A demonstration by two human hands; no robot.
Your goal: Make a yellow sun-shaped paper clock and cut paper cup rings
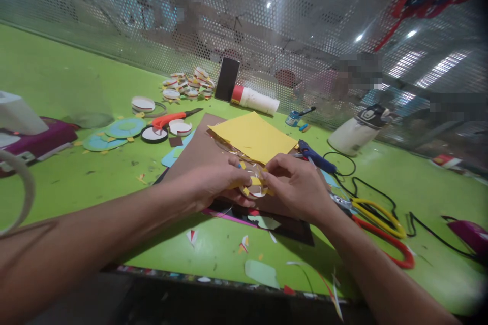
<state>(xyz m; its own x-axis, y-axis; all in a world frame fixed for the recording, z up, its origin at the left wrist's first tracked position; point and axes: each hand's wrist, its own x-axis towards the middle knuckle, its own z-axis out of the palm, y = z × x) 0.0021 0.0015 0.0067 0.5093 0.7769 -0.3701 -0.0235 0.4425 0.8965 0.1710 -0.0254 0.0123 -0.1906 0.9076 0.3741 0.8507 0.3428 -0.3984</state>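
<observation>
My left hand (219,180) grips the near-left side of a small white paper ring (259,193) dotted with yellow pieces. On the ring's other side, my right hand (299,183) pinches its edge between thumb and fingertips. Part of the ring is hidden by the fingers. Under both hands lies a brown sheet (198,147). A yellow paper sheet (255,134) rests just beyond them. Beside my right wrist are scissors (377,218) with yellow and red handles. Past the right hand lies a blue glue gun (318,156) with a black cord.
Orange-handled scissors (168,119), a roll of black tape (154,134) and light-blue paper discs (125,128) lie to the left. Several white rings (190,84) are heaped behind, near a propped phone (227,78) and a white tube (261,100). A white bottle (354,132) lies at the right.
</observation>
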